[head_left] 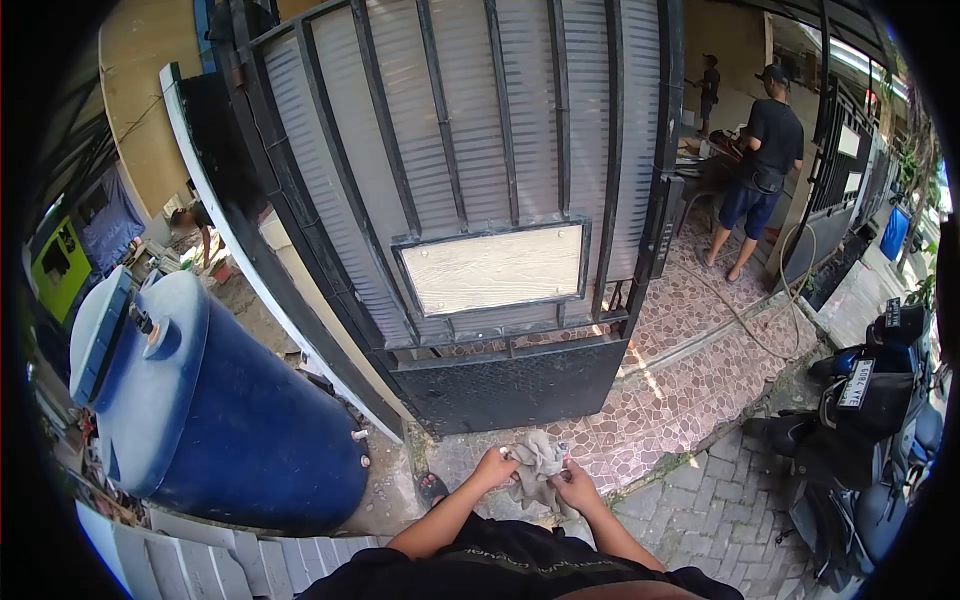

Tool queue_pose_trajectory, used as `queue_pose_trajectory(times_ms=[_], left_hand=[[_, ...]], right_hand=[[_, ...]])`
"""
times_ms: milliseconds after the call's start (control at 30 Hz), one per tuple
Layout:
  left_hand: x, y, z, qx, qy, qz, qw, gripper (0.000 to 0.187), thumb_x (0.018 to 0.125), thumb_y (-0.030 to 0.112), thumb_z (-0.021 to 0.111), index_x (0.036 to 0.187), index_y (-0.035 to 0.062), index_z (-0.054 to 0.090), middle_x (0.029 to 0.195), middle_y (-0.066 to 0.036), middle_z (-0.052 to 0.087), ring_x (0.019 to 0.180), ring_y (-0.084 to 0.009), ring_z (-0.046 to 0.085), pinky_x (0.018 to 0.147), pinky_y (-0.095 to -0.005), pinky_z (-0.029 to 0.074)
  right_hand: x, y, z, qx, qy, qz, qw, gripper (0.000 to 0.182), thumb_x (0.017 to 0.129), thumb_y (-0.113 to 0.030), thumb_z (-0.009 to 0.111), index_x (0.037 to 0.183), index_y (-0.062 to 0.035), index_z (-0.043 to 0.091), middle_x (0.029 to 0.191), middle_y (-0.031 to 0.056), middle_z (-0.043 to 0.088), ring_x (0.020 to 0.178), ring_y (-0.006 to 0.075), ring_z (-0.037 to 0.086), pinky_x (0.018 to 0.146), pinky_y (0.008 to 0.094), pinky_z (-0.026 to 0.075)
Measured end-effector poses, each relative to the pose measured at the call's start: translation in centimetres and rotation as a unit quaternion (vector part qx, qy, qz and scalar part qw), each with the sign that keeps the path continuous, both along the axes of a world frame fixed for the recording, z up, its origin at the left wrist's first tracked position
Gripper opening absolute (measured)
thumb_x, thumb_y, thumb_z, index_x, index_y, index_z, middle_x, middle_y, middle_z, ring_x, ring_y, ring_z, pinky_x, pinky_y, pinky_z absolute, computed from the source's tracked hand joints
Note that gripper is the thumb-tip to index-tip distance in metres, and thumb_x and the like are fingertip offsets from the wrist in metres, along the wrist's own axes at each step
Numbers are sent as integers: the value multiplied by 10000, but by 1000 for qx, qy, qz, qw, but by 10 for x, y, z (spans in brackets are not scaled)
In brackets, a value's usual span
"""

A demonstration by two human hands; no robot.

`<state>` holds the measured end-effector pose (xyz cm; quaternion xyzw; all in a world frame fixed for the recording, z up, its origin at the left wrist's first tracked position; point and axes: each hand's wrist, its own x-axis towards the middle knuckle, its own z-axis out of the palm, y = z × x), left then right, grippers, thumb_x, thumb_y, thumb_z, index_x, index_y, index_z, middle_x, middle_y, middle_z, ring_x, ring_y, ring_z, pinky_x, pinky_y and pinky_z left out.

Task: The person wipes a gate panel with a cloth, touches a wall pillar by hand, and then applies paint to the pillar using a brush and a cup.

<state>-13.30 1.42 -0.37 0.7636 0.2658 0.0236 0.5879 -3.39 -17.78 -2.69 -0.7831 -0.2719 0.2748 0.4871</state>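
Observation:
A crumpled grey rag [541,462] hangs between my two hands in front of my body. My left hand [493,467] is closed on its left edge, with something small and pale at the fingertips. My right hand [575,487] is closed at the rag's right side. By its fingertips shows a small reddish and whitish object [565,453], too small to name. Just beyond the rag stands a black metal gate [500,385] with corrugated translucent sheeting and a framed cream panel [494,269].
A large blue water tank [260,400] leans at left. Parked motorcycles [860,440] line the right. A person [772,150] in dark clothes stands past the gate, a hose [745,325] on the tiles nearby. Others are farther back. Grey slats [215,565] lie at lower left.

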Motion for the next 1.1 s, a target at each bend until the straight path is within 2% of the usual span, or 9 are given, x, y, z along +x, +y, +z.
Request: queue_pose_trajectory(times_ms=[67, 100, 133, 233, 433, 567, 833, 1000, 1100], left_hand=[[0, 1, -11, -75, -75, 31, 994, 209, 766, 53, 544, 934, -40, 626, 787, -121, 665, 610, -187, 658, 544, -292, 524], [0, 3, -12, -85, -54, 43, 994, 237, 763, 22, 521, 970, -47, 613, 827, -122, 665, 637, -186, 660, 563, -290, 533], [-3, 2, -2, -69, -52, 51, 995, 249, 757, 5, 500, 974, -52, 607, 824, -119, 664, 637, -189, 660, 568, -289, 534], [-7, 6, -17, -159, -101, 115, 975, 292, 744, -44, 450, 994, -53, 600, 884, -120, 653, 732, -208, 660, 608, -295, 562], [-11, 9, -15, -168, -76, 209, 960, 283, 819, -10, 448, 1068, -49, 578, 973, -121, 636, 833, -224, 652, 631, -310, 586], [-17, 9, -6, -195, -41, 180, 963, 280, 826, -5, 443, 1068, -65, 569, 974, -134, 632, 833, -239, 653, 624, -321, 587], [-28, 23, -19, -194, -28, 132, 972, 314, 772, -16, 441, 1052, -97, 560, 895, -175, 634, 709, -266, 670, 618, -319, 582], [-36, 39, -33, -141, 150, 141, 968, 319, 775, 90, 546, 949, -178, 549, 858, -229, 632, 649, -300, 677, 538, -339, 575], [-38, 37, -32, -154, 230, 114, 954, 380, 767, 134, 617, 909, -207, 532, 850, -248, 630, 663, -317, 677, 508, -347, 571]], right_hand=[[4, 1, -20, 53, 33, -10, 998, 379, 802, -256, 650, 1038, 22, 549, 842, 154, 653, 796, 257, 644, 724, 348, 495], [5, 1, -18, 40, 49, -16, 998, 379, 808, -260, 652, 1043, 18, 550, 855, 150, 650, 803, 249, 640, 730, 344, 493], [6, 3, -19, 34, 13, 7, 999, 344, 844, -171, 632, 1098, 18, 498, 819, 93, 637, 747, 157, 625, 690, 281, 486], [6, 5, -6, 51, 84, 10, 995, 329, 832, -217, 651, 1042, 12, 544, 880, 115, 632, 779, 182, 613, 720, 309, 492], [6, -1, -2, 9, 68, 42, 997, 331, 839, -237, 636, 1041, 9, 546, 926, 135, 639, 821, 206, 629, 728, 324, 489], [9, -7, -12, -22, 102, 75, 992, 329, 838, -243, 636, 1071, -31, 540, 901, 131, 645, 831, 213, 626, 733, 319, 480], [8, 9, 13, -253, 83, 336, 904, 673, 809, -432, 627, 1318, -44, 420, 1095, 217, 611, 1022, 302, 593, 893, 344, 436], [10, 14, -17, -249, 121, 327, 904, 607, 829, -451, 593, 1302, -99, 453, 1114, 176, 615, 1045, 274, 584, 862, 343, 456], [14, 2, -37, -340, 158, 261, 890, 663, 793, -459, 623, 1306, -81, 441, 1167, 170, 576, 958, 283, 610, 789, 413, 508]])
